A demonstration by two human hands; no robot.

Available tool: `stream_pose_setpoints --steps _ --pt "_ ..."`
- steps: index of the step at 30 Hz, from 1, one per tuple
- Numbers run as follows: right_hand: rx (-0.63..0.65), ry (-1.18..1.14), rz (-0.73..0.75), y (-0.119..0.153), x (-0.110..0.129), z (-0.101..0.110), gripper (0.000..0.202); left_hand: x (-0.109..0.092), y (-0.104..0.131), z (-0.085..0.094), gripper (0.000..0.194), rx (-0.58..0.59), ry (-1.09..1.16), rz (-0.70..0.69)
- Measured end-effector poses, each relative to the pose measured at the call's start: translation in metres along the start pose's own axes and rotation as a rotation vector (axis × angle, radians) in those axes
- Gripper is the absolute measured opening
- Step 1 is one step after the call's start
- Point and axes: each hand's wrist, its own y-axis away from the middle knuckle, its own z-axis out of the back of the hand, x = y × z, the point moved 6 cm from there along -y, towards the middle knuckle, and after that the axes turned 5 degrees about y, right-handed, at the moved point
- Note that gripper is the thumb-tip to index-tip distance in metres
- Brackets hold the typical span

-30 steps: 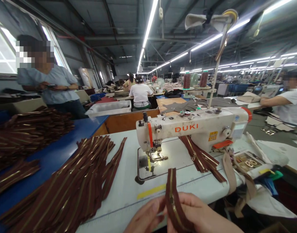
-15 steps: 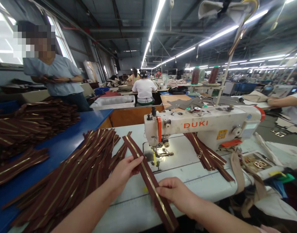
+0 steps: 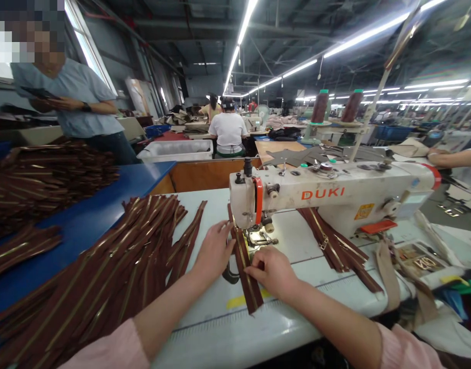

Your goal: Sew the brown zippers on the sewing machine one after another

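Observation:
A brown zipper strip point(image 3: 247, 279) with gold teeth lies lengthwise on the sewing machine bed, its far part beside the presser foot point(image 3: 260, 237). My left hand point(image 3: 217, 248) is at its left edge near the machine head, fingers fairly straight and holding the tape. Lower down, my right hand point(image 3: 272, 270) pinches its right edge between thumb and curled fingers. Above stands the white sewing machine point(image 3: 281, 195) with its needle area lit. A small bunch of zipper strips point(image 3: 189, 243) rests left of my left hand, by a large pile of zipper strips point(image 3: 116, 266).
Behind the machine arm lie more brown zippers with a slider point(image 3: 327, 243). A tray of metal buckles point(image 3: 423, 259) sits at the right. A blue table point(image 3: 143, 179) bears further zipper heaps. A person in a blue shirt point(image 3: 74, 97) stands at the left; another sits ahead point(image 3: 228, 130).
Both hands have carried the zipper strip away from me and laid it under the machine head, straighter than before. My left hand's fingers have stretched out more. The view has shifted slightly.

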Motion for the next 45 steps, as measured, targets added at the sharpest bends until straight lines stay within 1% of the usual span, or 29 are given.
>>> stream_pose_setpoints --steps 2,4,6,7,9,11,15,18,21,24,29,34,39,45 --pt "0.006 0.012 0.002 0.0 0.001 0.0 0.022 -0.004 0.021 -0.007 0.03 0.067 -0.087 -0.06" --pt "0.008 0.025 0.018 0.0 0.002 0.001 0.019 -0.01 0.038 -0.019 0.03 0.188 -0.265 -0.178" --pt "0.005 0.029 0.047 0.001 0.003 0.003 0.017 -0.014 0.047 -0.029 0.034 0.28 -0.467 -0.296" --pt "0.004 0.024 0.068 0.002 0.003 0.004 0.015 -0.014 0.048 -0.032 0.035 0.297 -0.538 -0.327" --pt "0.005 0.013 0.113 0.005 0.003 0.006 0.009 -0.013 0.044 -0.032 0.035 0.294 -0.585 -0.329" --pt "0.004 0.018 0.158 0.006 0.002 0.008 0.005 -0.012 0.039 -0.032 0.035 0.287 -0.581 -0.315" --pt "0.001 0.098 0.209 0.005 0.002 0.009 0.012 -0.011 0.036 -0.031 0.036 0.255 -0.555 -0.319" --pt "0.036 0.164 0.22 0.001 0.004 0.007 0.015 -0.012 0.038 -0.031 0.035 0.223 -0.549 -0.332" --pt "0.061 0.2 0.227 -0.001 0.007 0.005 0.016 -0.013 0.04 -0.031 0.032 0.237 -0.561 -0.357" --pt "0.051 0.211 0.234 -0.001 0.008 0.005 0.017 -0.014 0.041 -0.032 0.03 0.26 -0.587 -0.364" --pt "0.032 0.226 0.282 0.0 0.009 0.005 0.017 -0.016 0.041 -0.032 0.029 0.264 -0.605 -0.385" --pt "0.033 0.303 0.341 0.0 0.012 0.002 0.018 -0.016 0.04 -0.03 0.03 0.234 -0.569 -0.365" --pt "0.04 0.339 0.361 0.0 0.015 0.002 0.019 -0.016 0.037 -0.028 0.03 0.206 -0.503 -0.341" --pt "0.048 0.376 0.388 -0.001 0.018 0.004 0.017 -0.018 0.034 -0.029 0.033 0.211 -0.519 -0.34"
